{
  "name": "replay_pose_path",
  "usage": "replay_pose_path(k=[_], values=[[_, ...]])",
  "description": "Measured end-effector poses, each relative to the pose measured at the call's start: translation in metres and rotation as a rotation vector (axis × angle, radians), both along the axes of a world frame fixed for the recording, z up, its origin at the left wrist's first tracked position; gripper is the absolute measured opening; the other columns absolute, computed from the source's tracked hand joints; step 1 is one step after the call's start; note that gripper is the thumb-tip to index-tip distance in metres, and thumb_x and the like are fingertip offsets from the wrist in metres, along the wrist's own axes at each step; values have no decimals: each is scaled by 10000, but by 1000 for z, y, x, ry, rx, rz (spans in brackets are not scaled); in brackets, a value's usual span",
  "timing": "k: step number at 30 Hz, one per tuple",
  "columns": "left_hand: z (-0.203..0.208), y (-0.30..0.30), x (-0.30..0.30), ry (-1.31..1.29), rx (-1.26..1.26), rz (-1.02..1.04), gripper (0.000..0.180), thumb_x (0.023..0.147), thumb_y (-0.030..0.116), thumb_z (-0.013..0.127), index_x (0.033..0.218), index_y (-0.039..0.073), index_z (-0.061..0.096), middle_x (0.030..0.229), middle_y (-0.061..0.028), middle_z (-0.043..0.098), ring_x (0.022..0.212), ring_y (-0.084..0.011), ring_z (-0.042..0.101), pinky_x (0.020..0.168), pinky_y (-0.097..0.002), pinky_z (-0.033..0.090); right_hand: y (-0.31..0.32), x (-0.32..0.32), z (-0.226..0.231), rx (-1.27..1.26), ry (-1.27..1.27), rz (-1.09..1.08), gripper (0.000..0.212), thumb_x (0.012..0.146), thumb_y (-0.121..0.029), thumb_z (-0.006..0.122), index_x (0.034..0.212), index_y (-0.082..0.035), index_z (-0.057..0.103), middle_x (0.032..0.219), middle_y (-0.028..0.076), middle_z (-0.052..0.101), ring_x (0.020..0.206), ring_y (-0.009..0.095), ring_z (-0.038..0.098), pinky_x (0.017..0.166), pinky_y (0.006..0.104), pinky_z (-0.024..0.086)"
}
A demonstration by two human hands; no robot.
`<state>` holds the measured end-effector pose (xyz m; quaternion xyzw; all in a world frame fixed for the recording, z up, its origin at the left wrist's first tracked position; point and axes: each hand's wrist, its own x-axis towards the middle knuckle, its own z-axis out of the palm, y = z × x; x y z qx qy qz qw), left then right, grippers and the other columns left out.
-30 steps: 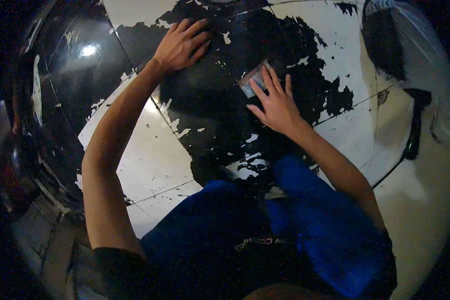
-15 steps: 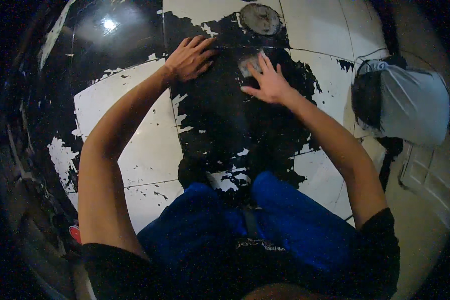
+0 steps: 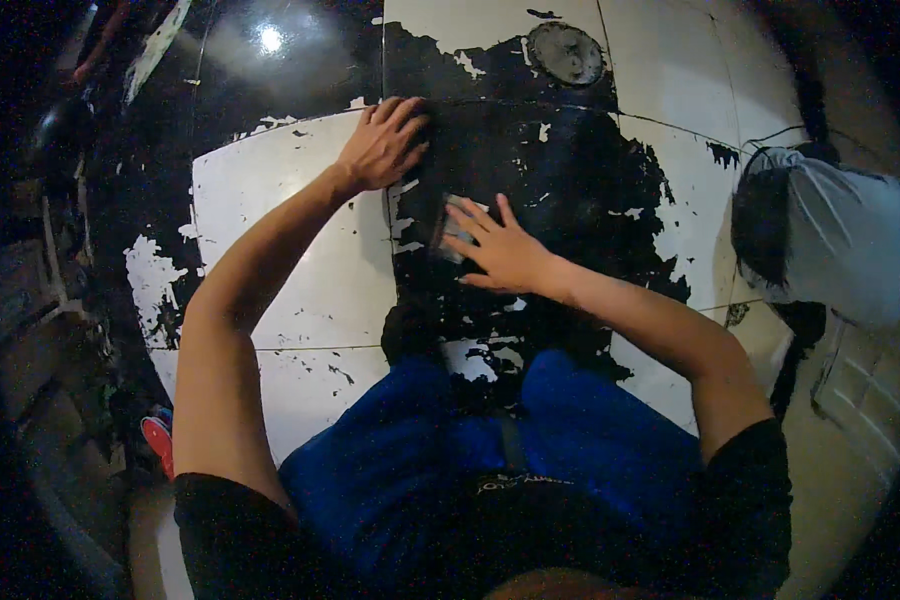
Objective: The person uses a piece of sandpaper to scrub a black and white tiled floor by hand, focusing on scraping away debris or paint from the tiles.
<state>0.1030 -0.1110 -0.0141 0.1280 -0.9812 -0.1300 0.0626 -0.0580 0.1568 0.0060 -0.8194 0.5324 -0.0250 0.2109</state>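
Observation:
My left hand [image 3: 385,145] lies palm down on the floor, fingers spread, across the joint between a white tile and a black-covered one. My right hand [image 3: 500,245] presses its outstretched fingers on a small flat greyish pad [image 3: 453,250] that looks like a scrap of sandpaper; its exact kind is unclear. Pad and fingers rest on the black layer [image 3: 560,220], which is ragged at its edges and shows white flecks. Part of the pad is hidden under the fingers.
A round, grimy grey disc [image 3: 566,54] sits in the floor beyond my hands. At right stands a pale, cloth-like bundle with a dark side [image 3: 840,230]. White tiles [image 3: 280,230] show where the black ends. A red object [image 3: 157,440] lies at far left.
My right hand and the pad have moved nearer to me and leftward over the black layer. My left hand has shifted nearer, toward the tile joint. The view has turned slightly.

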Motion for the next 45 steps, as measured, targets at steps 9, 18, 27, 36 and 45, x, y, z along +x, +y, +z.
replay_pose_path(k=[9, 18, 27, 36, 45], values=[[9, 88, -6, 59, 163, -224, 488, 1010, 361, 589, 1423, 105, 545, 1544, -160, 463, 1479, -356, 376, 1186, -569, 299, -7, -80, 11, 90, 124, 14, 228, 932, -280, 643, 1044, -121, 761, 1529, 34, 508, 1484, 267, 391, 1188, 738, 205], [6, 129, 30, -114, 229, -262, 609, 1022, 377, 559, 1542, 85, 436, 1657, -141, 333, 1557, -342, 269, 1237, -644, 168, 20, -8, -14, -87, 39, -262, 463, 947, -263, 607, 1266, 70, 560, 1574, 293, 336, 1535, 425, 260, 1250, 629, 164], [14, 98, 39, -227, 138, -282, 488, 1021, 341, 547, 1484, 187, 544, 1602, -22, 460, 1553, -314, 285, 1242, -656, 133, 10, 0, -17, -90, -64, -180, 502, 952, -294, 614, 1316, 46, 550, 1584, 301, 321, 1538, 431, 244, 1253, 624, 158], [15, 60, 52, -160, 65, -302, 548, 939, 304, 643, 1473, 214, 554, 1613, -28, 447, 1542, -324, 304, 1254, -589, 196, -12, 2, -13, -179, -17, -83, 534, 934, -331, 610, 1300, 54, 562, 1542, 303, 397, 1521, 434, 278, 1248, 610, 185], [5, 8, 86, -238, -99, 198, 681, 1033, 425, 526, 1635, 201, 299, 1710, -80, 243, 1578, -365, 190, 1228, -659, 184, -14, 6, -21, -173, -50, -122, 540, 926, -315, 598, 1302, 71, 570, 1545, 306, 401, 1516, 436, 293, 1250, 608, 185]])
